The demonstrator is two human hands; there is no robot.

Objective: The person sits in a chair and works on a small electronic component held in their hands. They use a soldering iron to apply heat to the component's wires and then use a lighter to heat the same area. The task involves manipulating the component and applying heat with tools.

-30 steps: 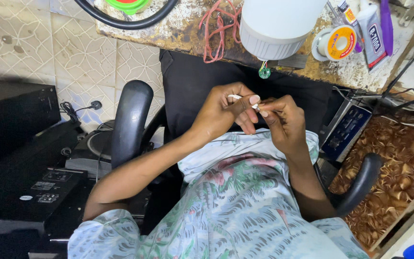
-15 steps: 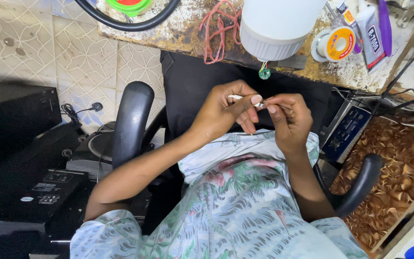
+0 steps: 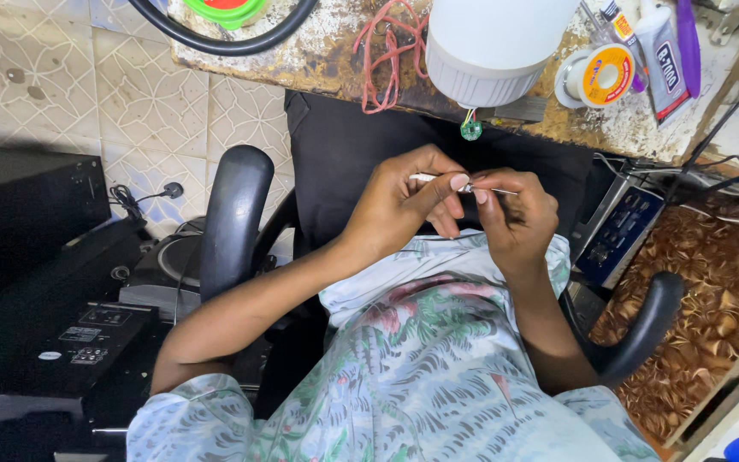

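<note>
- Thin white wire sits pinched between both hands, over the lap and just below the surface edge.
- Left hand pinches its white stretch; right hand grips the bare tip.
- I'd say keep the pinches close together and steady.
- Can't see the tip properly, fingers cover it. White lamp housing is cut off at the top.
</note>
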